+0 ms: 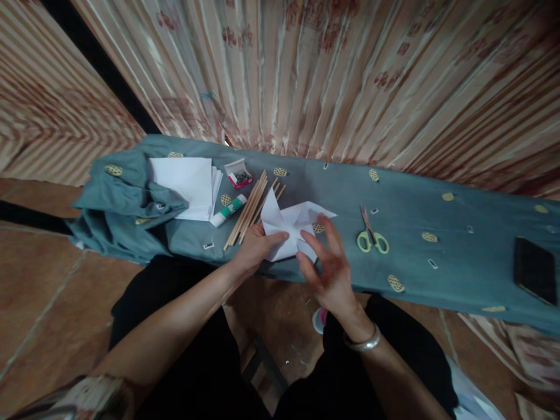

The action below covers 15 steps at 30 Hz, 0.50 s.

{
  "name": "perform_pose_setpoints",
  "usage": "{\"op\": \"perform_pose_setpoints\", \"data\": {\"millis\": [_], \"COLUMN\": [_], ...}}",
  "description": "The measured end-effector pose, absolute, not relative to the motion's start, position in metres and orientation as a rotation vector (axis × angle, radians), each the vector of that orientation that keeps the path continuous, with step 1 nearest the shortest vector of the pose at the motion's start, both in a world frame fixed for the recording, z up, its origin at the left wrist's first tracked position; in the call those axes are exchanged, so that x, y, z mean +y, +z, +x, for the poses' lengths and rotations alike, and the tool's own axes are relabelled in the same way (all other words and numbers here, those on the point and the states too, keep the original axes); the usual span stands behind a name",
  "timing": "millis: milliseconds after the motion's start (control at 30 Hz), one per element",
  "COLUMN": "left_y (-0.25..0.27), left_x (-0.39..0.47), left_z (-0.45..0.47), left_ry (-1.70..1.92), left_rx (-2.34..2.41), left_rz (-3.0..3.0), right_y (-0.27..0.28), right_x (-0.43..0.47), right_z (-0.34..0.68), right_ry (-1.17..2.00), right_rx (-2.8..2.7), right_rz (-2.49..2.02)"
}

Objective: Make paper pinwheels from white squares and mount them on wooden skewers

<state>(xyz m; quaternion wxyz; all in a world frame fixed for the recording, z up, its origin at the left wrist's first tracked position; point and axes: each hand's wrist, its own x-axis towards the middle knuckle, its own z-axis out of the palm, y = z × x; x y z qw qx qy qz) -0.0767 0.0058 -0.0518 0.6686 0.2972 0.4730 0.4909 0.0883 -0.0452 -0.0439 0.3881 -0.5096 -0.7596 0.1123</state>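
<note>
A white paper pinwheel (pixel 286 219), its corners folded in toward the middle, is held just above the front edge of the cloth-covered bench. My left hand (pixel 259 245) grips its left side, the thumb pressed on the paper near the centre and the other fingers hidden underneath. Over the right side is my right hand (pixel 326 259), fingers spread, with the index fingertip at the folded centre and the thumb by the lower edge. Thin wooden sticks (pixel 249 210) lie in a bunch just left of the pinwheel.
Left of the sticks lie a glue stick (pixel 228 210), an open small box of dark metal pieces (pixel 238 175) and a stack of white paper (pixel 186 181). Green-handled scissors (pixel 371 234) rest to the right. A dark phone-like object (pixel 534 269) is at the far right of the bench (pixel 459 256).
</note>
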Motion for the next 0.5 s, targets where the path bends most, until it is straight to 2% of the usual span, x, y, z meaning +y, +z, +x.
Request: {"op": "perform_pose_setpoints", "data": {"millis": [133, 200, 367, 500], "left_y": [-0.051, -0.051, -0.053, -0.053], "left_x": [0.015, 0.015, 0.005, 0.003], "left_z": [-0.081, -0.082, -0.074, -0.069], "left_ry": [1.199, 1.189, 1.046, 1.020], "left_rx": [1.050, 1.032, 1.037, 1.071], "left_rz": [0.702, 0.725, 0.749, 0.823], "right_y": [-0.037, -0.038, -0.045, -0.047], "right_x": [-0.038, -0.032, -0.022, -0.019], "right_z": [0.101, 0.107, 0.105, 0.095], "right_ry": [0.388, 0.599, 1.394, 1.552], "right_rx": [-1.742, -1.611, -1.162, -0.932], "right_rz": [-1.419, -1.464, -1.384, -1.336]}}
